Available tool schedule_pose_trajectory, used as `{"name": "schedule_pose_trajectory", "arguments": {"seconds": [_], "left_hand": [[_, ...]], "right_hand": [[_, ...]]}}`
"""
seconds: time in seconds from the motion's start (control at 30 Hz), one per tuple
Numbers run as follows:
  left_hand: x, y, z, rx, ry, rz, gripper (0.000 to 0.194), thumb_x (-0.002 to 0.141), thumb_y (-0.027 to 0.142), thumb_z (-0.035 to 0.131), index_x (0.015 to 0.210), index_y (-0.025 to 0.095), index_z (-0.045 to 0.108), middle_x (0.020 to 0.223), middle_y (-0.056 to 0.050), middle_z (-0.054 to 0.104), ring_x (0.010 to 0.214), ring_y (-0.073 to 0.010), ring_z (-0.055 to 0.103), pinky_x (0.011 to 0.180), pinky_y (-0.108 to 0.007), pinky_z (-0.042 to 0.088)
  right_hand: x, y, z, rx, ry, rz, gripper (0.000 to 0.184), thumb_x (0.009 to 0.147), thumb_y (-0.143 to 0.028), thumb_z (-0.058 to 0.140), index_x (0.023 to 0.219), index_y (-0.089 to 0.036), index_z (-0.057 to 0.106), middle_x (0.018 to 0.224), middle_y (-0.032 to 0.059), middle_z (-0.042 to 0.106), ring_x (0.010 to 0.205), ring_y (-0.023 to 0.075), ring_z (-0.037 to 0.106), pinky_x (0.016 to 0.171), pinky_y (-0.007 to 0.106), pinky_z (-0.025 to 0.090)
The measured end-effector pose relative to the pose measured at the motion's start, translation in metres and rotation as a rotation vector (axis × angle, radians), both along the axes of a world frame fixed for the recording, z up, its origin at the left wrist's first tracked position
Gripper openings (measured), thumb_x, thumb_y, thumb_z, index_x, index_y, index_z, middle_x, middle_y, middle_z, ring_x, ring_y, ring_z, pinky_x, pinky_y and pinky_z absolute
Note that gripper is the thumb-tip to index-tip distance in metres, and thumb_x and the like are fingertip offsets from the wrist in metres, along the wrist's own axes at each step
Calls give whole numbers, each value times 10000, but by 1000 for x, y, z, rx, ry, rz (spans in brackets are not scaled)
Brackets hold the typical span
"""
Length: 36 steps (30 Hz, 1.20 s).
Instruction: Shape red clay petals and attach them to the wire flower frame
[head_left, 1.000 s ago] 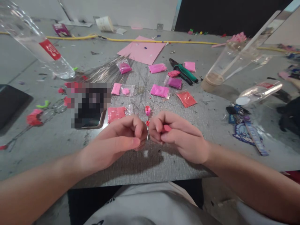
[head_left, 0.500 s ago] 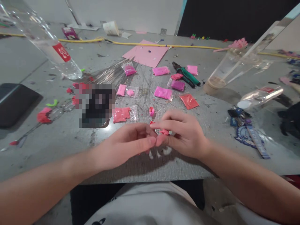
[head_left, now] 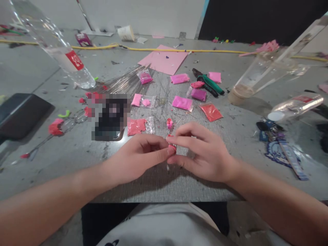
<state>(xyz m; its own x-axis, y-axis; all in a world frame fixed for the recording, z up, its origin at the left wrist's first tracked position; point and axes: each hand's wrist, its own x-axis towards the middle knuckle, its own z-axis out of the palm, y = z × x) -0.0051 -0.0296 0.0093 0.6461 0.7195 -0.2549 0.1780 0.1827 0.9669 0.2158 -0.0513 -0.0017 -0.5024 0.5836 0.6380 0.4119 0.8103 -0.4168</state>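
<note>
In front of me a small piece of red-pink modelling clay (head_left: pixel 172 148) is pinched at my fingertips, partly hidden by them. My left hand (head_left: pixel 143 153) holds it with the thumb over the near side. My right hand (head_left: pixel 202 150) meets it from the other side, index finger above and thumb below, curled round the clay. Just beyond the fingers lies a small pink and red clay piece (head_left: pixel 169 123). A bag of coral clay (head_left: pixel 136 126) rests past my left hand, and a red clay packet (head_left: pixel 211 111) lies past my right.
Pink clay packets (head_left: pixel 182 103) and green-handled pliers (head_left: pixel 208 82) lie farther back, near thin metal wires (head_left: pixel 123 80). Leftward are a blurred-out phone (head_left: pixel 110 118) and a tilted-looking water bottle (head_left: pixel 74 65). Rightward stand a plastic cup (head_left: pixel 246 82), a lying bottle (head_left: pixel 297 106) and keys (head_left: pixel 269 128).
The view has shifted slightly, so the table things sit farther right. My right fingers have closed in on the clay at the left thumb; the clay seen in the right hand earlier now shows between both hands.
</note>
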Motion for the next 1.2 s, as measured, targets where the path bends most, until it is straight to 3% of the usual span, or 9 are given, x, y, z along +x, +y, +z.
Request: {"name": "schedule_pose_trajectory", "arguments": {"seconds": [0.1,0.27,0.4,0.53,0.63,1.0,1.2], "left_hand": [[-1,3,3,43,55,18,256,930,428,711,866,188,775,700,3,623,656,-126,523,587,-248,381],[0,7,4,-57,-26,37,199,943,388,692,924,217,792,837,-14,703,737,-138,584,687,-259,465],[2,6,2,-36,-19,32,219,925,414,719,997,223,797,838,-15,707,743,-144,577,686,-261,465],[3,7,2,-9,6,44,217,909,408,739,943,201,795,790,-13,690,711,-140,564,660,-261,439],[2,8,1,-1,20,63,243,914,428,732,909,188,770,785,-10,672,700,-134,556,642,-256,422],[3,7,2,-37,-7,48,228,927,410,699,933,195,775,769,-8,647,720,-152,560,667,-273,452],[5,7,5,-19,23,45,252,923,419,706,856,178,729,693,18,602,681,-133,535,640,-259,415]], "right_hand": [[1,3,-1,-53,25,27,241,971,-278,695,1199,-205,672,988,77,688,900,189,647,789,351,567],[4,5,-3,-83,41,-16,195,982,-163,636,1144,-213,733,1006,85,672,892,173,653,752,318,565],[4,4,-3,-115,100,29,157,963,-146,662,1071,-209,756,967,76,705,871,171,673,763,323,573],[2,3,-2,-99,139,-41,192,932,-165,715,1115,-220,725,961,68,752,870,186,705,764,335,592],[1,3,-1,-92,94,-83,113,920,-217,740,1032,-206,734,980,83,749,870,193,707,766,338,595],[1,2,0,-112,-29,-80,112,991,-195,596,1012,-188,705,949,81,719,854,188,663,764,331,569],[0,3,6,-216,31,-16,96,956,-151,594,952,-189,682,870,52,706,736,144,619,654,272,517]]}}
